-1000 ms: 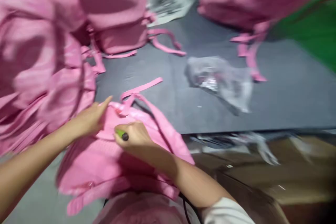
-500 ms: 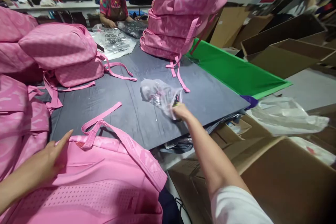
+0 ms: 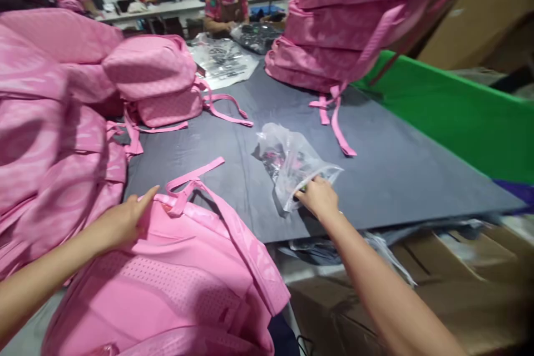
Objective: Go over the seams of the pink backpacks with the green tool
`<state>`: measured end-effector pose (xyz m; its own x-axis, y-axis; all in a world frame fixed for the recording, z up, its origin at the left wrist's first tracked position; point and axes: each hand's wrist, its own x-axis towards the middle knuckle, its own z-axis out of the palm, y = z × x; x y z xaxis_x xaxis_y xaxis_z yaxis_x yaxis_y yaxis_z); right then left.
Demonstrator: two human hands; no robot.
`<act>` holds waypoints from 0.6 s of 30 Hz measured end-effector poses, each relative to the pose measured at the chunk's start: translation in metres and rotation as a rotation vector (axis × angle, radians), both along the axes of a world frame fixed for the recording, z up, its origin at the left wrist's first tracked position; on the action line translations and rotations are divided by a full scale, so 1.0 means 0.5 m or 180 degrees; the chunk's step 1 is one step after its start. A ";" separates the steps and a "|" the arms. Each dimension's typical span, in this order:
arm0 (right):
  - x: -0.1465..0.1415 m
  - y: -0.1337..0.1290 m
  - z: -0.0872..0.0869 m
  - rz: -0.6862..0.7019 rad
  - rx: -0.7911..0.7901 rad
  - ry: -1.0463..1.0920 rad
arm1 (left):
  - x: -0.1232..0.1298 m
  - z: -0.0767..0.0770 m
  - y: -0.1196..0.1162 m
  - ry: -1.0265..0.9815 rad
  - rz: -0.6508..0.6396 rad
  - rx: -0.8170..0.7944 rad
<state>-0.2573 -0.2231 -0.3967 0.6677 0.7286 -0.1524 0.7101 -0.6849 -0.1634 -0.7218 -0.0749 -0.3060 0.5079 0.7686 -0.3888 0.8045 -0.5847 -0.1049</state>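
A pink backpack leans in front of me at the near table edge, its perforated back panel and straps facing me. My left hand grips its upper left edge, one digit stretched along the rim. On the grey tabletop lies a clear plastic bag with small dark and pink items inside. My right hand reaches into its open mouth, fingers curled. Something dark and green shows at the fingertips, but what they hold is hidden by the plastic.
Pink backpacks crowd the left side. Another stack of pink backpacks stands at the far right, beside a green panel. A person works across the table near a flat plastic bag. Cardboard boxes sit below right.
The view has swung right, so things appear shifted. My right hand has gone into the plastic bag's mouth, which now spreads wider around it. My left hand stays on the backpack.
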 end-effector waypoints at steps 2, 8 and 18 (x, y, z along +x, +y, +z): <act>-0.010 0.004 0.001 -0.0029 -0.0023 -0.0010 | 0.012 0.014 -0.005 0.0134 0.0001 -0.0138; -0.005 0.011 0.006 -0.0377 0.0279 0.0250 | 0.027 0.037 -0.017 0.0195 0.0226 -0.0283; 0.067 0.001 0.010 -0.1851 0.1483 0.1695 | -0.010 0.008 -0.003 -0.0076 -0.0121 -0.0086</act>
<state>-0.2240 -0.2225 -0.3919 0.8744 0.3646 -0.3202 0.0257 -0.6938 -0.7197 -0.7268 -0.0763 -0.3018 0.5461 0.7379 -0.3965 0.7836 -0.6173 -0.0696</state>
